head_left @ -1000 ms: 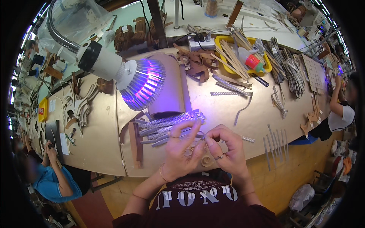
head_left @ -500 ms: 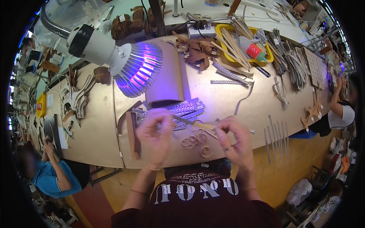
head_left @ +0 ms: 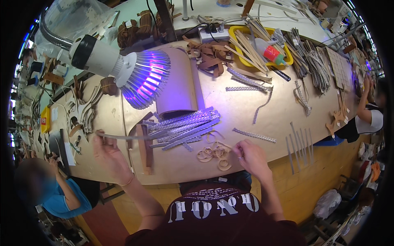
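Head view. The left hand is raised over the left part of the workbench, fingers pinched on one end of a long thin strip. The strip runs level to the right, its far end reaching the pile of braided strips under the violet lamp. The right hand rests at the near bench edge, fingers curled; whether they pinch anything cannot be told. Just to its left lies a small heap of curled tan offcuts, which suggests that some trimming is done. The pile is still large, so most strips appear to remain. One braided strip lies apart, just beyond the right hand.
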A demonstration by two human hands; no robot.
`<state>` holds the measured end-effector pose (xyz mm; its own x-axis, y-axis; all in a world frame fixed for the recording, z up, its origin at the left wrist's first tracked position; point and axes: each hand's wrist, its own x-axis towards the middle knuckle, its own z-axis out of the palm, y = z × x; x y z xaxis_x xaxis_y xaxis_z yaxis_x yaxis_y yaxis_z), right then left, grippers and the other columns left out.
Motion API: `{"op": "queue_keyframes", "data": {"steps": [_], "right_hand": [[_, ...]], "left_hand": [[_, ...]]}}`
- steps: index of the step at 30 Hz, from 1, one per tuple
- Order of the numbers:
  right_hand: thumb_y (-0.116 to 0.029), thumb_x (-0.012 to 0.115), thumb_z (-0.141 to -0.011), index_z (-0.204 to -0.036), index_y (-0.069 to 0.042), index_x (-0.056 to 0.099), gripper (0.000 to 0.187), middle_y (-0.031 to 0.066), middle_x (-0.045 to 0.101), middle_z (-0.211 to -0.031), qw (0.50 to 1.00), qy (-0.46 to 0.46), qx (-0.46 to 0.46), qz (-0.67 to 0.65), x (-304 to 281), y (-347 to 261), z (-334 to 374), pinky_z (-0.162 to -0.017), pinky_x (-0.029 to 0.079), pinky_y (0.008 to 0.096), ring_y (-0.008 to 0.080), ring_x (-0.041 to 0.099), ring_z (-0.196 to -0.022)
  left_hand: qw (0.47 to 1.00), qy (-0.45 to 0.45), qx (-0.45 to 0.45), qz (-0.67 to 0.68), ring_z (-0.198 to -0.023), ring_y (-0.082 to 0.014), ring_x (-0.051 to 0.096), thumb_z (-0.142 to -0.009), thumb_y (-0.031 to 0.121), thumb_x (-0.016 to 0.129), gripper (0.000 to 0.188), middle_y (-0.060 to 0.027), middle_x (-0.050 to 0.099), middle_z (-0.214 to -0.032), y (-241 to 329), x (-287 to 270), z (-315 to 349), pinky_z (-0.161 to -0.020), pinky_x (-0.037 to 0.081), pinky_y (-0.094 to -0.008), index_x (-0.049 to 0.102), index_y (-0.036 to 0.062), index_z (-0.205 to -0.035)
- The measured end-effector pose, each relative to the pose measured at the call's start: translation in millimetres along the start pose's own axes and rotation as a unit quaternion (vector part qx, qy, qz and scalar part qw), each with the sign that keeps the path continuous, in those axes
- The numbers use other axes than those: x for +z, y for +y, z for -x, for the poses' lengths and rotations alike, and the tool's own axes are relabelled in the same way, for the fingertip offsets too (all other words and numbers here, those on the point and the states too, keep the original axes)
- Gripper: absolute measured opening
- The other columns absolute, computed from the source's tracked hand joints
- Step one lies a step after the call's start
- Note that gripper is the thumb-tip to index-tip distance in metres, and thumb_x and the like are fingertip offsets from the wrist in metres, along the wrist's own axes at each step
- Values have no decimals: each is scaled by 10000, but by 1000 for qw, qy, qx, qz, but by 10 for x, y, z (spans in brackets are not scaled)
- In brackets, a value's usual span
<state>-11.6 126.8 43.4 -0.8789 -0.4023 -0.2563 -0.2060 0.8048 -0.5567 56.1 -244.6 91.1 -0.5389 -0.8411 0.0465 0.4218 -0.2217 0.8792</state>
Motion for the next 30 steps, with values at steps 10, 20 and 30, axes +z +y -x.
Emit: {"op": "queue_keyframes", "data": {"steps": [10,20,30], "right_hand": [[-191,648,-906,-1103,-33,635,254,124,617,-1018,942,302,-110,-96,-264,-348,-294,-801,483,372,267,605,-915],[-229,570,-998,-1051,-24,656,228,43,653,-873,825,-211,-105,-514,-372,-471,46,-798,483,303,126,603,-848],[-146,609,-942,-974,-30,706,154,34,669,-780,886,36,50,-460,-367,424,628,-654,460,279,91,563,-724]], "left_hand": [[931,-320,-59,-166,-860,-136,537,-970,110,582,96,-91,591,-1046,-390,853,872,-782,434,-254,633,28,-959],[829,-527,39,-182,-1132,-274,524,-915,241,684,145,-174,543,-1263,-564,1086,1093,-910,414,-384,669,101,-880],[701,-660,-50,-265,-1313,-319,456,-858,170,698,464,-162,449,-1449,-994,1093,1463,-1034,382,-489,571,105,-1299]]}}
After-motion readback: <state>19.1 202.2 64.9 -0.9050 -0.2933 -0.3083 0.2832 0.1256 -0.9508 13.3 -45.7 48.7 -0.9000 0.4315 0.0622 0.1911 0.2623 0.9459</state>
